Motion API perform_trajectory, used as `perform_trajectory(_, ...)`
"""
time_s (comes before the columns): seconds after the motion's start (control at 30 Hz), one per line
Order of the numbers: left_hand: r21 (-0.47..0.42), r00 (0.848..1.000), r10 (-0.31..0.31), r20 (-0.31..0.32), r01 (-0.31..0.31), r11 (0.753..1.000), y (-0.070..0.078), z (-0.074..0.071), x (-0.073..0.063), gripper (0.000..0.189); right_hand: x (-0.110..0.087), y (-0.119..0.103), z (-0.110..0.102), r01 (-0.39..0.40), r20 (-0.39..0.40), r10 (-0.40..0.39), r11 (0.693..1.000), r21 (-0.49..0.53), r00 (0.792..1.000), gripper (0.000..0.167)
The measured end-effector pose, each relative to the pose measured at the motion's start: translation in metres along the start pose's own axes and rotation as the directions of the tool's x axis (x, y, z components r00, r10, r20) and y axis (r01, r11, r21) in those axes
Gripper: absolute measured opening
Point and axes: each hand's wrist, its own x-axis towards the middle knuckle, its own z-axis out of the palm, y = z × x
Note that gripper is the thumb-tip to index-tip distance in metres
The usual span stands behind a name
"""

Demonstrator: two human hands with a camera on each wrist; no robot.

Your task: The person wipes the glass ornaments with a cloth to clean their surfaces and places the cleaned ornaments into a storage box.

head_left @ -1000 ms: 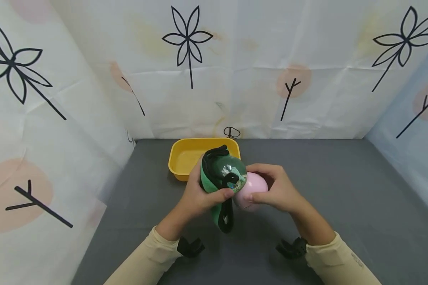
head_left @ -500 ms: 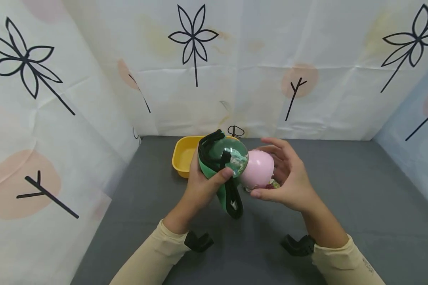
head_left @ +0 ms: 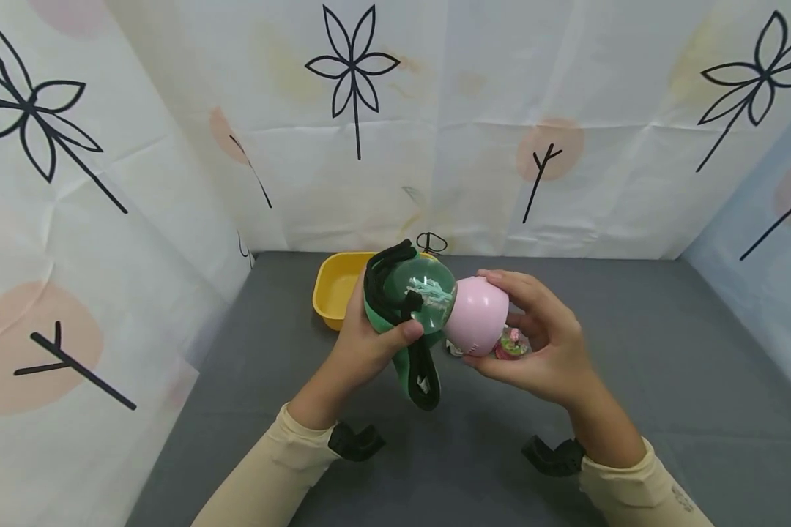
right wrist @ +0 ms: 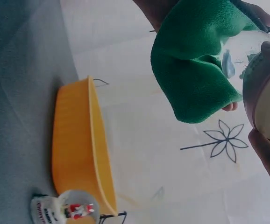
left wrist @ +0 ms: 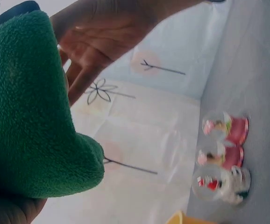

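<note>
1. Above the grey table [head_left: 666, 366], a snow globe [head_left: 431, 282] is held up on its side — glass ball towards the left hand [head_left: 359, 355], pink base [head_left: 480, 315] towards the right hand [head_left: 548, 348].
2. The left hand grips a green cloth [left wrist: 27, 107] that is bunched against the ball, with the thumb at the ball's near edge.
3. The cloth's dark edging [head_left: 384, 282] curves beside the glass, and a loop of it hangs below.
4. The right hand pinches the pink base, fingers on its far side, thumb on its near side.
5. Behind the left hand, a yellow tray [head_left: 332, 293] stands on the table, partly hidden by hand and cloth.
6. Three small globes stand in a row: two with deep pink bases [left wrist: 232, 156], one with a white base [left wrist: 236, 184] — the latter nearest the tray.
7. Cream sleeves [head_left: 264, 461] cover both forearms; a pale backdrop [head_left: 270, 73] printed with black flowers rises behind.
</note>
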Motion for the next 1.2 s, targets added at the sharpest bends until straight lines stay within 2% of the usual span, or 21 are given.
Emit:
perform_trajectory(0.27, 0.022, 0.996, -0.016, 0.089, 0.015, 1.0, -0.005, -0.005, -0.001, 0.108, -0.01, 0.006, -0.009, -0.039, 0.035, 0.038, 0.999, 0.02, 0.999, 0.082)
perform_trajectory(0.53, 0.044, 0.993, -0.002, 0.118, -0.003, 0.999, -0.005, -0.001, -0.001, 0.106, -0.019, 0.009, -0.015, -0.182, 0.035, 0.18, 0.983, 0.033, 0.983, 0.085)
perform_trajectory(0.73, 0.062, 0.992, 0.002, 0.13, -0.011, 0.998, -0.005, 0.0, -0.001, 0.108, -0.021, 0.01, -0.017, -0.327, 0.055, 0.323, 0.94, 0.096, 0.945, 0.085)
perform_trajectory(1.0, 0.068, 0.986, 0.041, 0.165, -0.053, 0.996, -0.006, -0.003, -0.002, 0.11, -0.023, 0.016, -0.015, -0.438, 0.102, 0.426, 0.874, 0.21, 0.899, 0.066)
perform_trajectory(1.1, 0.086, 0.984, 0.053, 0.17, -0.069, 0.994, -0.006, -0.004, -0.001, 0.109, -0.025, 0.019, -0.015, -0.49, 0.108, 0.478, 0.84, 0.231, 0.872, 0.052)
perform_trajectory(1.2, 0.108, 0.983, 0.058, 0.174, -0.078, 0.991, -0.006, -0.005, -0.001, 0.109, -0.027, 0.02, -0.014, -0.556, 0.122, 0.544, 0.79, 0.259, 0.83, 0.032)
